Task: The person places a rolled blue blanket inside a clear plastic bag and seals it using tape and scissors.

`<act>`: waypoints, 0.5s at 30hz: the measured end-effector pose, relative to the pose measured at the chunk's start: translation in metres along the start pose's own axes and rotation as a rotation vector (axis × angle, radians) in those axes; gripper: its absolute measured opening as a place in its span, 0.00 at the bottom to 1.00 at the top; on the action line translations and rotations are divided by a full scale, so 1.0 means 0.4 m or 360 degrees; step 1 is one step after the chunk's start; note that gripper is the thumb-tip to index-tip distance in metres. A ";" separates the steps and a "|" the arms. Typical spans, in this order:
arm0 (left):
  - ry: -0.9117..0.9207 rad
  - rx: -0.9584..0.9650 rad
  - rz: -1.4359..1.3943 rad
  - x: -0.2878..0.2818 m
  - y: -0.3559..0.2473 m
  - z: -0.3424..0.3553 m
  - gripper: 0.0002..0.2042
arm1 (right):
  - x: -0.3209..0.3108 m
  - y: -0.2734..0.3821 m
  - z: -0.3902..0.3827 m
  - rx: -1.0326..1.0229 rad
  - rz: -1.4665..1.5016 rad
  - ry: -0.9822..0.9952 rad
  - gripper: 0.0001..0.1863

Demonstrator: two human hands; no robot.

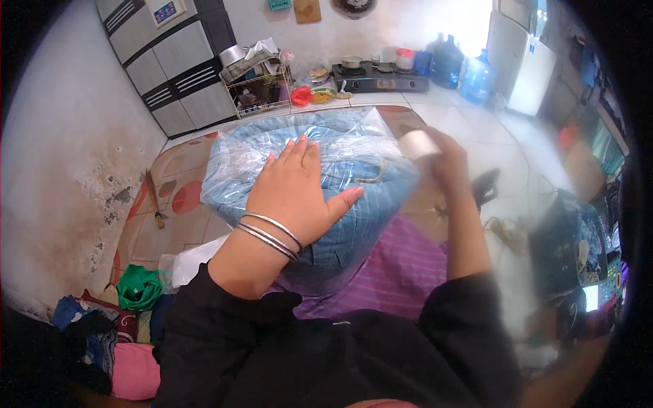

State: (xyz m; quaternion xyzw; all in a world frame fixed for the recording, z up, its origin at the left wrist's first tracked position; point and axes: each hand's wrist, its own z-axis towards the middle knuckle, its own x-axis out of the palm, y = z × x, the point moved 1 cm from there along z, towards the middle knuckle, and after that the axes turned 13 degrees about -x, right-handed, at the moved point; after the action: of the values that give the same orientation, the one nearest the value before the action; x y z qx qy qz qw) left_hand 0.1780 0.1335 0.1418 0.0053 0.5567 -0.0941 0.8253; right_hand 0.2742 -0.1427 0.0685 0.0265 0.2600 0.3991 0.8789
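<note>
One plastic-wrapped blue bundle sits toward the right edge of the mat, beneath the flattened, outstretched left hand, while the right hand grips a white roll.

Dark lettering stands on the teal sign at the top edge, left of centre, and a blue mark, too small to read, on the fridge at upper right.

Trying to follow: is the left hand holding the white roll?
No, the right hand holds the white roll while the left hand rests on the plastic-wrapped bundle.
</note>
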 end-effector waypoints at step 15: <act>0.0397 0.0381 0.0085 -0.008 -0.089 0.125 0.37 | 0.129 0.014 -0.059 0.0319 0.0456 -0.0373 0.22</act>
State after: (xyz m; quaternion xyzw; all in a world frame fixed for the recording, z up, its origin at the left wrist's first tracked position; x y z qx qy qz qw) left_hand 0.2171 0.0934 0.1669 0.1300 0.6393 -0.1363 0.7455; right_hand 0.2872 -0.1057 0.0268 0.1969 0.1880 0.4862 0.8304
